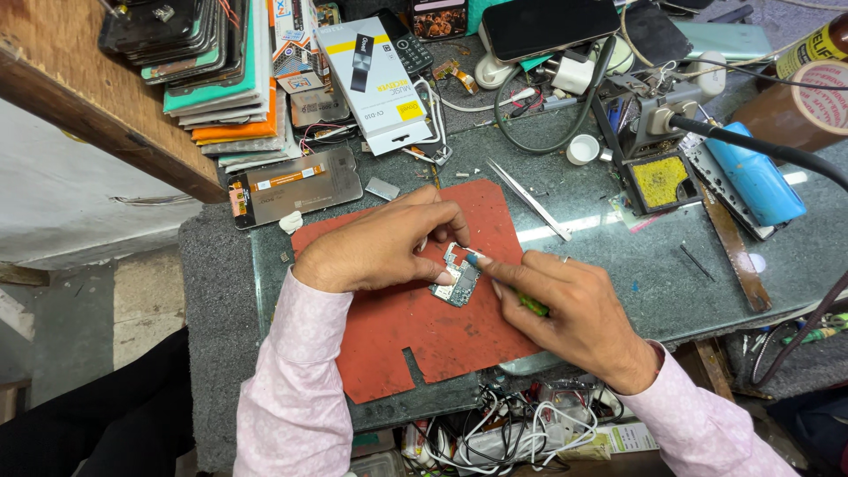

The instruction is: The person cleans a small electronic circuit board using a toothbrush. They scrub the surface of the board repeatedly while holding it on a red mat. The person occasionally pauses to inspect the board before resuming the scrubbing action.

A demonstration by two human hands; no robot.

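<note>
Pinning a small circuit board (457, 281) on the red mat (397, 336) mid-bench, the left hand (380, 247) presses its edge with closed fingertips. The right hand (565, 309) grips a green-handled tool (521, 296), tip touching the board. It looks light, stiff and fragile, best held by its edges.

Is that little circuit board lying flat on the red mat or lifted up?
Flat. The board rests on the red mat, left hand pinning it while the right hand touches a tool to it.

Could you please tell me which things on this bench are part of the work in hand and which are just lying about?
In use:
left hand steadying the small circuit board
right hand holding a green-handled tool to it
red mat underneath

Lying about:
tweezers
white box
black phone
blue cylinder
tape roll
</note>
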